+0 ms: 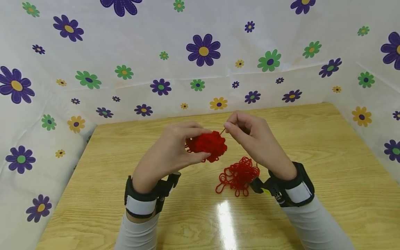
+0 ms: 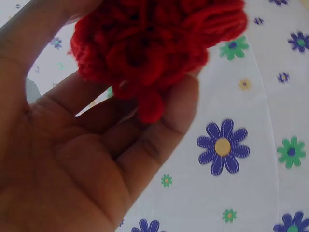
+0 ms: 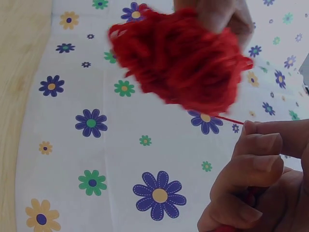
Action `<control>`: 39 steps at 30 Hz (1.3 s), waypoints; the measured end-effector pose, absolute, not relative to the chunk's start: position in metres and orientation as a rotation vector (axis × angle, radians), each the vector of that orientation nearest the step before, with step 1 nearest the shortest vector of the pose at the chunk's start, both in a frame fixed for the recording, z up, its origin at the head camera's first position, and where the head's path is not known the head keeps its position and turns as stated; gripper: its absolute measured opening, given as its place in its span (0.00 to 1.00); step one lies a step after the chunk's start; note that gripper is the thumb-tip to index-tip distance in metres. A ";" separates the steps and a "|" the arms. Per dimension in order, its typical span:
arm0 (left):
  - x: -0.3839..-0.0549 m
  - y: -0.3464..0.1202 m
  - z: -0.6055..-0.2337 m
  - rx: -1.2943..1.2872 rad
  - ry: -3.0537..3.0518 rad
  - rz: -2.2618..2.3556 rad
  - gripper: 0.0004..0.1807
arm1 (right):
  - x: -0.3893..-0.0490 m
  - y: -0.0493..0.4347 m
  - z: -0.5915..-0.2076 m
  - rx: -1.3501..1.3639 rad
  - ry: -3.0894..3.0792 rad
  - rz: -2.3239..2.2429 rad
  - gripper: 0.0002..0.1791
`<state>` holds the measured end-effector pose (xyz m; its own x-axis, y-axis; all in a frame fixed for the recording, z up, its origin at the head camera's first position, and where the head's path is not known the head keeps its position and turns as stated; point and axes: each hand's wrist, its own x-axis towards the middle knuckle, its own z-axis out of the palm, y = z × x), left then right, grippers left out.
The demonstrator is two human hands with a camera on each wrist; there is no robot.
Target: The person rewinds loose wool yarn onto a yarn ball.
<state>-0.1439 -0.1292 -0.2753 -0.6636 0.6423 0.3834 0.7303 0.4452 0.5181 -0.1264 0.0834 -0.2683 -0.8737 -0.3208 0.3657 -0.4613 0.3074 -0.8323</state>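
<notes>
My left hand (image 1: 170,149) grips a fluffy ball of red yarn (image 1: 210,144) between thumb and fingers, held up over the table. In the left wrist view the yarn ball (image 2: 145,53) sits at the fingertips, above the palm. My right hand (image 1: 250,135) pinches a single strand of red yarn (image 3: 229,119) that runs taut from the ball. Its remaining fingers are curled, with a bit of red showing inside them in the right wrist view. Below the right hand, a loose looped heap of red yarn (image 1: 239,176) lies on the table.
The wooden table (image 1: 93,194) has a light glare near its front. Behind it and at both sides hangs a white cloth (image 1: 140,52) printed with flowers. Black straps with small cameras wrap both wrists.
</notes>
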 end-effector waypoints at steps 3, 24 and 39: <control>-0.147 -0.130 -0.279 -1.124 -2.624 -0.936 0.21 | -0.125 0.082 -0.268 0.738 -2.406 1.612 0.04; -0.144 -0.117 -0.259 -0.751 -2.243 -1.483 0.14 | -0.114 0.069 -0.265 0.888 -2.439 1.607 0.03; -0.142 -0.115 -0.256 -0.868 -1.920 -1.877 0.16 | -0.123 0.071 -0.275 0.986 -2.439 1.667 0.03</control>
